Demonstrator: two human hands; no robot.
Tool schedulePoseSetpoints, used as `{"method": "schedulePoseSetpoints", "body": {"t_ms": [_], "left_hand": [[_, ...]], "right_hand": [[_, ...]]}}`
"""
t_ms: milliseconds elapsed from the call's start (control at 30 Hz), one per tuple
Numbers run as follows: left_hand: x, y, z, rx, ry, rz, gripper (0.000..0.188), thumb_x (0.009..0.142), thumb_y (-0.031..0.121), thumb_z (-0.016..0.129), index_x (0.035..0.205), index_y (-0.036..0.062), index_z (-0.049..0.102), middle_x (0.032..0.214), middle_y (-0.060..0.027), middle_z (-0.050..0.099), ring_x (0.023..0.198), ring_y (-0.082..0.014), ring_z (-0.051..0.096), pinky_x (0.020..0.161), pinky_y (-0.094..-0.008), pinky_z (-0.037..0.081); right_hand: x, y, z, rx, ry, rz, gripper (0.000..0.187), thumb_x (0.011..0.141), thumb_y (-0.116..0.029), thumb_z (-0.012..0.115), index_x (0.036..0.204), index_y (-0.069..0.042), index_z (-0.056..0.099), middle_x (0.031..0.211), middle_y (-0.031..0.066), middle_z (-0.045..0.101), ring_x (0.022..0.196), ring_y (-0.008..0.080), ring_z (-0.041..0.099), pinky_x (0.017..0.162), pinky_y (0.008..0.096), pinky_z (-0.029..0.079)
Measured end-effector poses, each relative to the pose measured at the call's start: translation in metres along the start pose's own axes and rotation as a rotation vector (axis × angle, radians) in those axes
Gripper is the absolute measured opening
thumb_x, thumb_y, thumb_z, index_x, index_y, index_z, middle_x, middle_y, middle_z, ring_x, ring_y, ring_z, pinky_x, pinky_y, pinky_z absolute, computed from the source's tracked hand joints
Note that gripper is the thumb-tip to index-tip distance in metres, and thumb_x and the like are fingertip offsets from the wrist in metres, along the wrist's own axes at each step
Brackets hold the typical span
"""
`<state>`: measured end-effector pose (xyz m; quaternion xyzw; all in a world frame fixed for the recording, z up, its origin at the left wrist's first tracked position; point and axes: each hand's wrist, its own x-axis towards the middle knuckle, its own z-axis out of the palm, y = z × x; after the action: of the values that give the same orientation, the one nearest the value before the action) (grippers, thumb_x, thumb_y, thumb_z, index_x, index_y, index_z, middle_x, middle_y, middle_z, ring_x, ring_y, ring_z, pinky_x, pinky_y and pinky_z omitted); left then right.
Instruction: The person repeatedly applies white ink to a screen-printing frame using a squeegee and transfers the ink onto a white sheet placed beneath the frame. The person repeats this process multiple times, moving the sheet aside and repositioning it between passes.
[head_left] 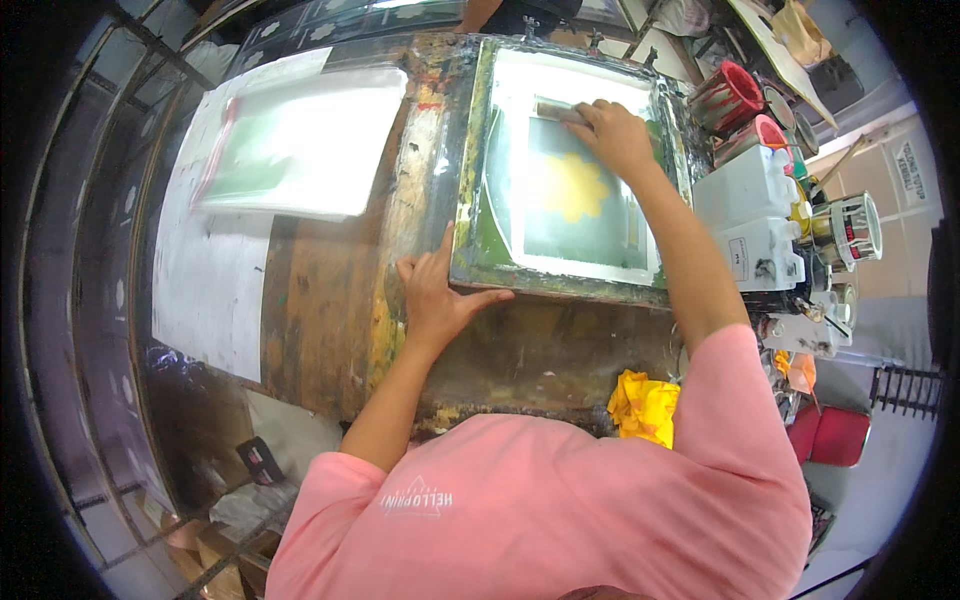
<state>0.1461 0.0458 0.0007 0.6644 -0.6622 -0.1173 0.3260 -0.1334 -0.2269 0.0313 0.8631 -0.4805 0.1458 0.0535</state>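
A printing screen in a paint-stained frame lies on the worn table, with a yellow flower shape on its grey-green mesh. At the far part of the screen, my right hand is closed on a squeegee whose blade rests on the mesh. My left hand is at the frame's near left corner, fingers spread. Its index finger lies along the left side and its thumb along the near edge, touching the frame without wrapping round it.
White sheets with a green print lie to the left. White jugs, red-stained paint pots and other cans crowd the right side. A crumpled yellow cloth sits by the near edge. Metal racks stand at far left.
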Motion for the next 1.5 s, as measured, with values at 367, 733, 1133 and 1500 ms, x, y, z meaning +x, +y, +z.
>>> {"method": "schedulePoseSetpoints", "body": {"t_ms": [367,733,1133,1500], "left_hand": [[-0.001,0.006,-0.003,-0.036,0.051,0.033,0.123,0.063,0.072,0.091,0.153,-0.0034,0.054,0.099,-0.0156,0.069,0.098,-0.0302,0.060,0.103,-0.0454,0.040],[0.067,0.056,-0.039,-0.581,0.254,0.121,0.107,0.090,0.041,0.087,0.161,-0.0150,0.030,0.135,-0.0273,0.061,0.122,-0.0373,0.062,0.103,-0.0442,0.050],[0.025,0.005,0.022,0.089,0.057,-0.040,0.029,0.106,0.020,0.062,0.121,-0.0044,0.070,0.102,-0.0246,0.064,0.095,-0.0452,0.061,0.081,-0.0534,0.048],[0.130,0.053,-0.046,-0.276,0.298,0.096,0.041,0.110,0.024,0.060,0.082,-0.0050,0.066,0.064,-0.0179,0.053,0.058,-0.0257,0.050,0.059,-0.0440,0.040]], "right_hand": [[-0.156,-0.131,-0.114,0.045,-0.131,0.017,0.040,0.098,-0.042,0.070,0.112,-0.006,0.062,0.098,0.0124,0.067,0.097,0.0330,0.068,0.073,0.0468,0.059],[-0.063,-0.121,-0.215,-0.139,0.485,-0.033,0.037,0.096,-0.043,0.067,0.094,-0.007,0.073,0.088,0.0101,0.072,0.090,0.0287,0.070,0.089,0.0507,0.043],[0.005,-0.088,-0.259,-0.067,0.508,-0.025,0.046,0.099,-0.048,0.062,0.094,-0.005,0.076,0.088,0.0159,0.074,0.085,0.0356,0.070,0.082,0.0473,0.044],[0.013,-0.084,-0.265,-0.030,0.487,0.019,0.050,0.098,-0.050,0.059,0.093,-0.004,0.079,0.083,0.0172,0.074,0.085,0.0363,0.071,0.083,0.0486,0.045]]}}
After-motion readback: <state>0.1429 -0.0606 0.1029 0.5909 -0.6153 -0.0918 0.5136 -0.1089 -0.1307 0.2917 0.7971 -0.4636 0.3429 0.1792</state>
